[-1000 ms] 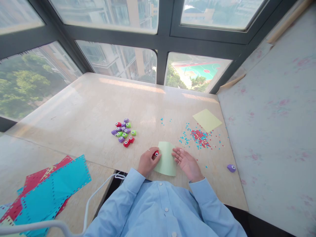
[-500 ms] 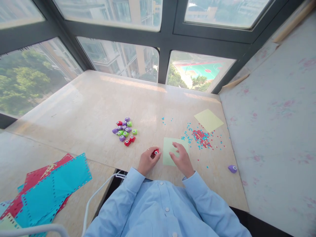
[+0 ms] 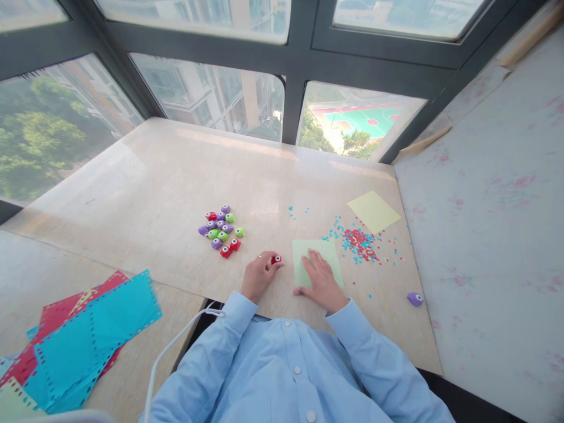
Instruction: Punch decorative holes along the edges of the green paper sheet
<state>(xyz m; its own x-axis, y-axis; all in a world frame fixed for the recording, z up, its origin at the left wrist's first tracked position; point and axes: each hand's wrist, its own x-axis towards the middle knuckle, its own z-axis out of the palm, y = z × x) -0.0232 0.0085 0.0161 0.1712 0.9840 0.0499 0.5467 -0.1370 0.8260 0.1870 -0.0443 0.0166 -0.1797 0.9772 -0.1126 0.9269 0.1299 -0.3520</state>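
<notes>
A small red craft punch (image 3: 276, 259) is held between the thumb and fingers of my left hand (image 3: 259, 275), just left of a pale green paper square (image 3: 328, 254). My right hand (image 3: 321, 281) lies flat on that square with its fingers spread, the thumb near the lower left edge. Farther left sits a cluster of red, purple and green craft punches (image 3: 221, 227), several with a round dark-centred top. To the right of the square is a scatter of red and blue paper bits (image 3: 360, 244).
A yellow paper square (image 3: 374, 212) lies beyond the paper bits. One purple punch (image 3: 415, 299) stands near the wall at right. Blue sheets (image 3: 99, 335) and red sheets (image 3: 59, 310) with punched edges overlap at left, beside a white cable (image 3: 161, 358). Windows border the far edge.
My right hand has come down from hovering and now lies spread on the green paper. My left hand, with the red punch, has shifted slightly away from me.
</notes>
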